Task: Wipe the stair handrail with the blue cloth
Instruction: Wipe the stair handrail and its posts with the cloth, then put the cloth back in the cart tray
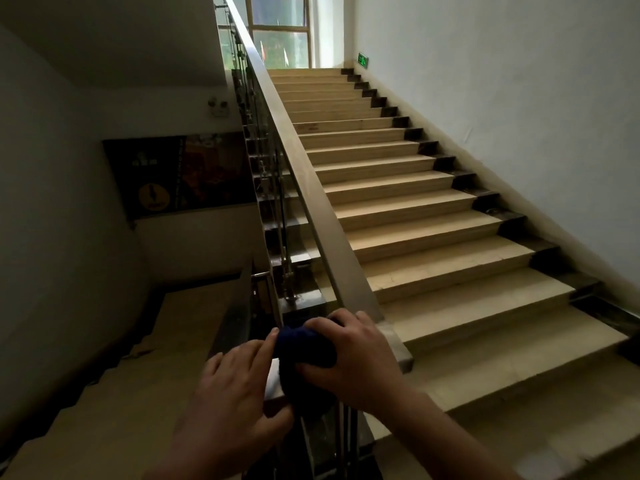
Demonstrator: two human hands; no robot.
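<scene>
1. The right hand (pixel 356 358) grips the bunched blue cloth (pixel 304 351) on the handrail's (pixel 304 174) lower end.
2. The left hand (pixel 228 386), fingers straight, touches the cloth.
3. The rail's long axis climbs ahead and leftward, away from both hands.

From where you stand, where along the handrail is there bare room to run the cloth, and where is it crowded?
The handrail is bare from just above the right hand up to the window, bordered by the steps and the baluster posts. Its bottom end is crowded: both hands and the blue cloth sit there, the left hand touching the cloth.
</scene>
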